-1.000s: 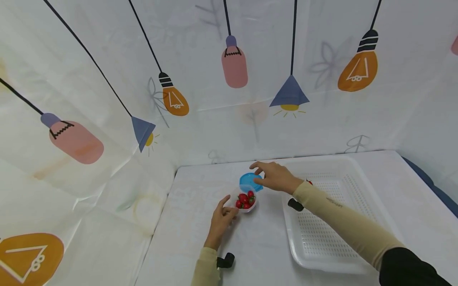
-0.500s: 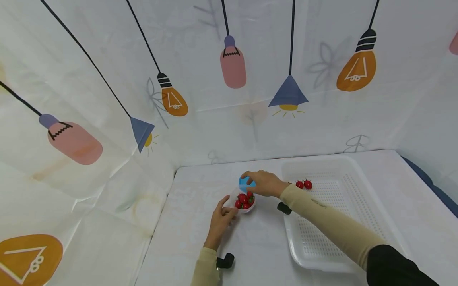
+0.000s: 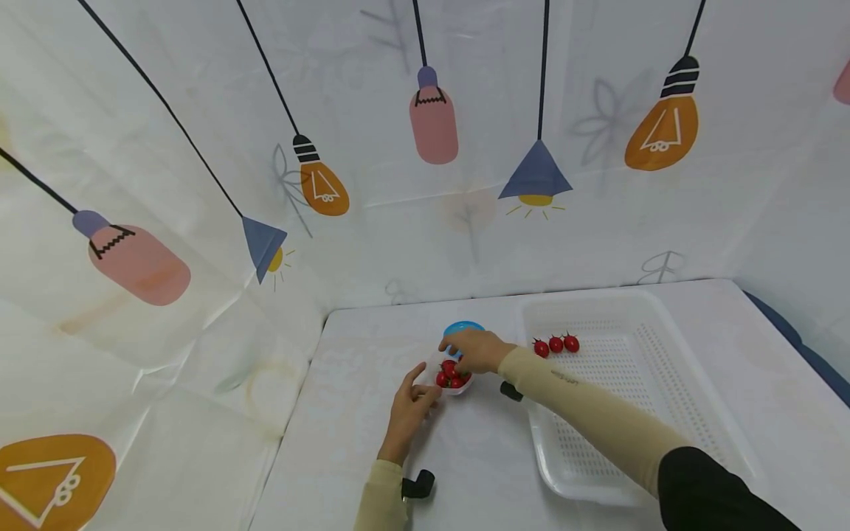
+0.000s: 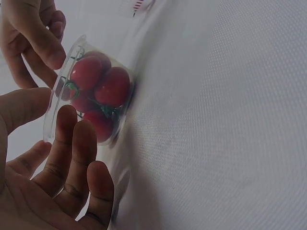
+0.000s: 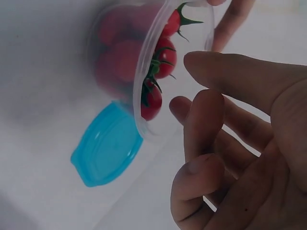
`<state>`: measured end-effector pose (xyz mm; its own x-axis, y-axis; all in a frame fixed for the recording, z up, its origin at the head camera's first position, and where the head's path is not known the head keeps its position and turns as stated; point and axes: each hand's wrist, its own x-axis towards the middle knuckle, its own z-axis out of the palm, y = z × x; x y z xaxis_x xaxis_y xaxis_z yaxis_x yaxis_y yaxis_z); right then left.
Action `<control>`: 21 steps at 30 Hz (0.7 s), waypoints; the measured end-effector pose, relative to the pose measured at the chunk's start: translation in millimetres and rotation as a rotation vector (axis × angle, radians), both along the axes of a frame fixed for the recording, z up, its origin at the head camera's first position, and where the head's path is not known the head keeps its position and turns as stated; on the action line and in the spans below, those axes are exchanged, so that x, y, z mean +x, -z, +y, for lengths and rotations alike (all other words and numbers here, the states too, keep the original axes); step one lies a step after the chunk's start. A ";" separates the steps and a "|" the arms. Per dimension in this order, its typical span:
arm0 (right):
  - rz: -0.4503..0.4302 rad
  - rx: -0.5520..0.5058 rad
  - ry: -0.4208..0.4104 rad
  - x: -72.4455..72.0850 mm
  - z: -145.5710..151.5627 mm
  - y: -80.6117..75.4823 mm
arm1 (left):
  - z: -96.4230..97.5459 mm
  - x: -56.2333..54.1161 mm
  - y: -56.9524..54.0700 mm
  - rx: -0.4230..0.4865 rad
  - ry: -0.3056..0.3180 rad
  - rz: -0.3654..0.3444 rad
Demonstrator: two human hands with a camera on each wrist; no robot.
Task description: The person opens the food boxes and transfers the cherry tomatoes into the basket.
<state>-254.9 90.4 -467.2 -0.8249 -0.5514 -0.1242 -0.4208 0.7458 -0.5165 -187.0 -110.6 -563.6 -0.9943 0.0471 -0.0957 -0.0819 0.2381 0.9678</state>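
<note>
Red cherry tomatoes (image 5: 126, 60) with green stems sit in a small clear plastic cup (image 4: 52, 108) on the white table. My left hand (image 3: 406, 413) steadies the cup from its left side, thumb and fingers around its rim. Over the cup's opening hovers my right hand (image 3: 479, 349), fingers bent and apart, with nothing between them. In the right wrist view its thumb and fingertips are close to the tomatoes at the rim. Behind the cup lies a blue lid (image 5: 108, 146), partly covered by the right hand in the head view.
To the right stands a large white perforated basket (image 3: 554, 472). Three cherry tomatoes (image 3: 555, 344) lie in a row near its far left corner. The table's far edge meets a white curtain (image 3: 372, 251) printed with lamps.
My right hand has moved left and down from above the blue lid to over the cup, uncovering the tomatoes in the basket. The left hand has stayed at the cup.
</note>
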 end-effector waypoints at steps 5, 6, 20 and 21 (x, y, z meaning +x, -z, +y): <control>-0.026 0.019 0.000 -0.5 -6.2 5.0 | -0.7 0.4 0.1 0.008 0.001 -0.003; -0.034 0.020 0.001 -0.4 -7.2 5.7 | -0.8 0.5 0.2 0.009 0.001 -0.004; -0.030 0.097 0.002 -1.7 -19.1 13.9 | 3.4 4.2 -14.0 0.011 0.005 -0.019; -0.021 0.107 0.005 -1.5 -19.5 14.2 | 3.0 3.3 -11.8 0.011 0.003 -0.018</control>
